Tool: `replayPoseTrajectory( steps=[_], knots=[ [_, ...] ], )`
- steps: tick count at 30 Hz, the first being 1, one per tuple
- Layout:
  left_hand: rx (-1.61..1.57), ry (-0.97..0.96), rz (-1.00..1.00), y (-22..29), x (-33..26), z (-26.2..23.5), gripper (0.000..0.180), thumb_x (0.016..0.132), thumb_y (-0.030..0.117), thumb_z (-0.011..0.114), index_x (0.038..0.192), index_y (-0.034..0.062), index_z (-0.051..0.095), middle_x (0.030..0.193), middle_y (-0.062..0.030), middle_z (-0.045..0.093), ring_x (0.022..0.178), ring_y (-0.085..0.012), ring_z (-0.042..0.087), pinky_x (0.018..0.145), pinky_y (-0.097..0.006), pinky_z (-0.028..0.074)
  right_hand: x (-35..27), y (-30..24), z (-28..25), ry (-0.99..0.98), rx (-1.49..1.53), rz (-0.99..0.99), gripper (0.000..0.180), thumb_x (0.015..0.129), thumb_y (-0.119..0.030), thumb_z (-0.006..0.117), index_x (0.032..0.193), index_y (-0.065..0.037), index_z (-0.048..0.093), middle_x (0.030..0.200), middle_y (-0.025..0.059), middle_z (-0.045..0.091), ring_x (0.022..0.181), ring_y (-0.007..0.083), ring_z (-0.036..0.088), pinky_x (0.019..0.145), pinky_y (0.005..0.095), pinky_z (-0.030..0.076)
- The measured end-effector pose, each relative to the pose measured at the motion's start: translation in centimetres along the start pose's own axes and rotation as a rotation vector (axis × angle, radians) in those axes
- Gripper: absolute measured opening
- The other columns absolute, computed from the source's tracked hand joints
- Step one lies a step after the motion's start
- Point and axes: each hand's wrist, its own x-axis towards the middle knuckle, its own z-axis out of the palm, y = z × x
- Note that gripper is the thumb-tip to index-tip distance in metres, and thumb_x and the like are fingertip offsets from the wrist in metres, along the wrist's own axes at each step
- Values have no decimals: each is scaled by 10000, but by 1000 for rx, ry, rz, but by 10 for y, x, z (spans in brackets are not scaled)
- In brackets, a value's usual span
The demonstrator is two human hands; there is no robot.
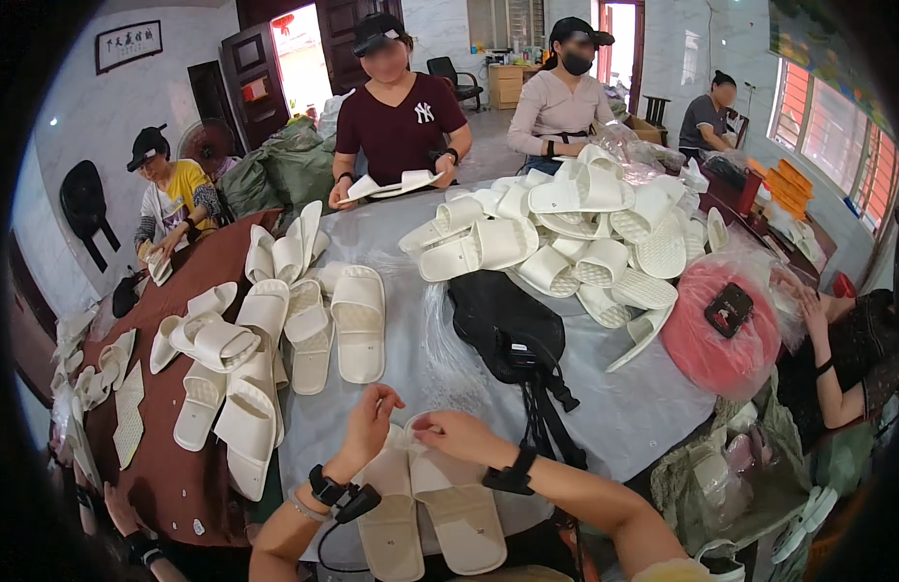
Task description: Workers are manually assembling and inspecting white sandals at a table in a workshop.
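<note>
Both hands meet above the near edge of the tabletop (610, 398), close together but apart. We record the left hand (374, 412) raised, fingers loosely bent, with a narrow gap between thumb and fingertips and nothing visible in it. Our right hand (457, 435) reaches across to the toe end of the near slippers (464, 529), fingertips drawn in narrow; we cannot tell whether they pinch the edge or only rest there. These two white slippers lie side by side below the hands, soles down, heels toward us, straps partly under the wrists. Each wrist carries a black band (510, 475).

Just beyond the left hand, we note another white slipper (360, 325) lying flat. Further left, more slippers overlap in a loose row (260, 388), running onto a brown cloth (168, 490). Ahead of the right hand lies a black bag (503, 320) with trailing straps, next to clear plastic strands (449, 359). Behind it we see a large heap of slippers (566, 213), jumbled at various angles. To its right sits a red bundle (692, 339) in clear plastic, a dark tag (729, 309) on top. Opposite us, a co-worker (396, 116) in maroon holds two slippers level.
</note>
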Motion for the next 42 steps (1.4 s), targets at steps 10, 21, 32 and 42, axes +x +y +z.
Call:
replayPoseTrajectory(
  steps=[10, 21, 32, 42],
  knots=[
    [-1084, -12, -628, 0, 2, -16, 326, 807, 126, 600, 1093, 47, 466, 837, -16, 526, 620, -53, 433, 523, -208, 371, 50, -2, -4, 55, 612, 25, 256, 897, -226, 485, 973, -10, 598, 699, 17, 590, 537, 75, 488, 515, 222, 422],
    [-879, -519, -405, -10, 7, -16, 648, 726, 36, 620, 1302, 9, 323, 788, 40, 378, 711, -67, 347, 651, -193, 340, 43, -5, -18, 140, 604, 136, 204, 890, -185, 510, 974, -8, 565, 673, 10, 551, 544, 59, 477, 498, 193, 393],
    [-550, -641, -69, -23, -6, -14, 477, 773, 28, 507, 1234, 2, 389, 991, -17, 333, 764, -111, 351, 698, -235, 353, 36, -18, -8, -36, 480, 164, 160, 886, -136, 519, 981, -11, 550, 716, 18, 576, 586, 63, 503, 512, 199, 403],
    [-703, -241, -312, -26, -5, -11, 235, 857, 223, 591, 974, 25, 635, 823, 29, 610, 684, -42, 487, 578, -190, 379, 30, -21, -8, 109, 480, 225, 162, 878, -123, 533, 950, 21, 545, 720, 47, 598, 572, 64, 499, 507, 200, 407]
  ],
)
